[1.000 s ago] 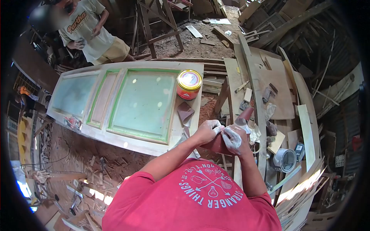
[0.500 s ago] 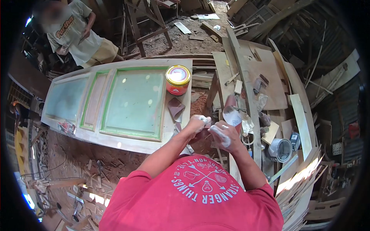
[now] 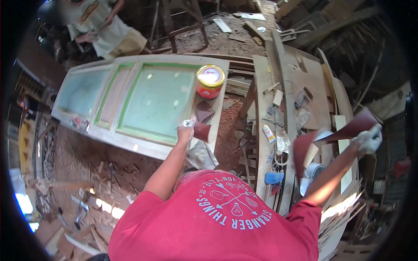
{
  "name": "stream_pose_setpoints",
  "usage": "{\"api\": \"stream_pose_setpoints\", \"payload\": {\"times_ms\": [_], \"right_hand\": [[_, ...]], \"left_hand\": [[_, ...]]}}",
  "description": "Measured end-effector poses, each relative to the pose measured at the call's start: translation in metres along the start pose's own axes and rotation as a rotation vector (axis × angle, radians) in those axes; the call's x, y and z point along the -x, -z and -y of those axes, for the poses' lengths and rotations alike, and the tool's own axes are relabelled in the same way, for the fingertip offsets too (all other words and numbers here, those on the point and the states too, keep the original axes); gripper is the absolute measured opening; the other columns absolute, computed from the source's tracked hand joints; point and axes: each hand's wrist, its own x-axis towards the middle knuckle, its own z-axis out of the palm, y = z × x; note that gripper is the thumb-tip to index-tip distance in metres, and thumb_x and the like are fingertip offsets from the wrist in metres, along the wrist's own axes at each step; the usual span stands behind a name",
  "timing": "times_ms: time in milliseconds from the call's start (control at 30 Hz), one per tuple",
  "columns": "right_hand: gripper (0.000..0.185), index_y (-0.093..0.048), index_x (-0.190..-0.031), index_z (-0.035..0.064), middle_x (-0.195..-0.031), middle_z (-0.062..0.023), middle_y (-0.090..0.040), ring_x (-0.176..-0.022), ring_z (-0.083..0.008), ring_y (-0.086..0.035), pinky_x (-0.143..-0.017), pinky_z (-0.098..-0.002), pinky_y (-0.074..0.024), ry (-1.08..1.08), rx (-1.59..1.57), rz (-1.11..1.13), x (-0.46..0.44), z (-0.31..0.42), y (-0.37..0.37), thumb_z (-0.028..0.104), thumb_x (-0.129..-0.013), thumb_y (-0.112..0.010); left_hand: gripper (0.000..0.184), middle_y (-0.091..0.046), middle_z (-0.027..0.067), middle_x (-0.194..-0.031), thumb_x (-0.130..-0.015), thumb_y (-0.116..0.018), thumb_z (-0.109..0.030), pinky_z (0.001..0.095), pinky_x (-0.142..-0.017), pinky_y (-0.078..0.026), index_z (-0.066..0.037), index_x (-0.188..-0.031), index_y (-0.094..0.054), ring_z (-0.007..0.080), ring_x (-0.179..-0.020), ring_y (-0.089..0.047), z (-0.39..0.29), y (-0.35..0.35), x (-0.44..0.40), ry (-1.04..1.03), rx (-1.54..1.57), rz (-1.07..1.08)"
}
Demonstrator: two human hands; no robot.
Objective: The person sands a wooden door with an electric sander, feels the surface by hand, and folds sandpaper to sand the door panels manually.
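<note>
My left hand (image 3: 186, 129) is closed on a small dark red piece of sandpaper (image 3: 202, 131), over the near right corner of the door panel (image 3: 136, 144). Another folded brown-red piece (image 3: 204, 112) lies on the panel just beyond it. A red and yellow can (image 3: 210, 81) stands on the panel's right end. Out to the right, my right hand (image 3: 368, 140) is closed on a long curling sheet of dark red sandpaper (image 3: 355, 126), which hangs over the right bench and is partly blurred. White dust coats both hands.
A person (image 3: 104, 30) stands behind the panel at upper left. The right bench (image 3: 263, 104) holds a small tube (image 3: 268, 133), a blue scraper (image 3: 274, 178), wood pieces and an open tin (image 3: 314, 172) partly behind the sheet. Scraps litter the ground.
Both hands were close together in front of my chest with the sandpaper between them. Now they are far apart, left over the panel and right far out, each with a piece.
</note>
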Motion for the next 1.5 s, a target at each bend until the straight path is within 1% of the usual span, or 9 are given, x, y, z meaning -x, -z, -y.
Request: {"api": "stream_pose_setpoints", "payload": {"times_ms": [100,333,433,500,700,1000,1067,1267,1500], "right_hand": [[0.042,-0.079,-0.1,-0.0071,-0.091,-0.0193,-0.079,-0.081,-0.0289,-0.074,-0.079,-0.04,-0.0602,0.157,0.024,-0.176,-0.031,-0.011,-0.023,0.034,-0.099,-0.084],[0.035,-0.079,-0.109,-0.0033,-0.109,-0.0192,-0.078,-0.096,-0.031,-0.076,-0.088,-0.043,-0.0618,0.637,0.042,0.376,0.09,-0.006,-0.064,0.024,-0.09,-0.092],[0.028,-0.072,-0.123,-0.0035,-0.111,-0.0152,-0.075,-0.099,-0.0261,-0.074,-0.094,-0.0382,-0.0601,0.373,-0.374,0.977,0.252,0.073,-0.012,0.002,-0.096,-0.078],[0.047,-0.069,-0.132,0.0026,-0.117,-0.0101,-0.073,-0.106,-0.02,-0.071,-0.097,-0.0357,-0.0582,0.005,-0.416,1.742,0.351,0.106,0.041,0.013,-0.09,-0.087],[0.053,-0.067,-0.104,0.0034,-0.098,-0.0022,-0.068,-0.093,-0.0157,-0.063,-0.085,-0.0343,-0.0549,-0.52,-0.646,2.559,0.509,0.214,0.135,0.035,-0.078,-0.1],[0.012,-0.066,-0.105,0.0028,-0.094,-0.0189,-0.071,-0.09,-0.035,-0.071,-0.082,-0.0444,-0.056,-0.115,-0.377,2.302,0.649,0.302,0.148,0.003,-0.093,-0.067],[0.018,-0.068,-0.11,0.004,-0.098,-0.02,-0.073,-0.095,-0.0374,-0.071,-0.086,-0.0452,-0.0559,-0.036,-0.557,2.19,0.691,0.323,0.148,0.002,-0.092,-0.067],[0.043,-0.069,-0.118,0.0061,-0.146,-0.025,-0.061,-0.13,-0.0487,-0.057,-0.111,-0.0567,-0.0466,0.424,-0.472,2.141,0.769,0.326,0.163,0.015,-0.076,-0.077],[0.044,-0.07,-0.111,0.0042,-0.12,-0.0226,-0.067,-0.124,-0.0462,-0.059,-0.104,-0.0567,-0.0481,0.363,-0.308,2.304,0.756,0.353,0.131,0.024,-0.075,-0.083]], "left_hand": [[0.032,-0.075,0.0012,-0.092,-0.105,-0.079,-0.034,0.0304,-0.075,-0.05,-0.002,-0.106,-0.08,0.0104,-0.081,-0.059,-0.004,0.014,0.035,0.083,0.067,0.049],[0.025,-0.071,-0.0013,-0.094,-0.107,-0.076,-0.029,0.0272,-0.077,-0.052,-0.004,-0.108,-0.075,0.0077,-0.084,-0.063,0.008,0.046,0.1,0.214,0.307,0.14],[0.023,-0.072,-0.0014,-0.096,-0.107,-0.077,-0.027,0.0272,-0.076,-0.053,-0.004,-0.109,-0.074,0.0076,-0.082,-0.064,0.008,0.059,0.121,0.232,0.307,0.117],[0.023,-0.072,-0.0017,-0.095,-0.106,-0.078,-0.027,0.0274,-0.076,-0.054,-0.005,-0.11,-0.074,0.0076,-0.082,-0.064,0.006,0.069,0.128,0.277,0.327,0.165],[0.023,-0.076,0.0025,-0.097,-0.104,-0.079,-0.024,0.0295,-0.083,-0.057,-0.003,-0.112,-0.078,0.0108,-0.087,-0.069,-0.016,0.116,0.105,0.055,0.011,0.338],[0.019,-0.079,0.0151,-0.111,-0.104,-0.07,-0.02,0.0413,-0.094,-0.058,-0.003,-0.111,-0.075,0.0264,-0.105,-0.075,0.087,0.318,-0.041,-0.305,-0.304,-0.199],[0.023,-0.076,0.0223,-0.11,-0.104,-0.066,-0.02,0.0494,-0.1,-0.054,0.002,-0.111,-0.072,0.0422,-0.109,-0.07,0.095,0.38,-0.077,-0.219,-0.537,-0.417],[0.046,-0.063,0.0216,-0.144,-0.103,-0.069,-0.037,0.0578,-0.116,-0.04,-0.003,-0.132,-0.065,0.0436,-0.135,-0.055,0.149,0.442,-0.181,-0.341,-0.908,-0.769],[0.048,-0.062,0.0226,-0.148,-0.103,-0.066,-0.039,0.0584,-0.12,-0.037,-0.003,-0.135,-0.064,0.0431,-0.141,-0.053,0.145,0.44,-0.191,-0.299,-0.941,-0.769]]}}
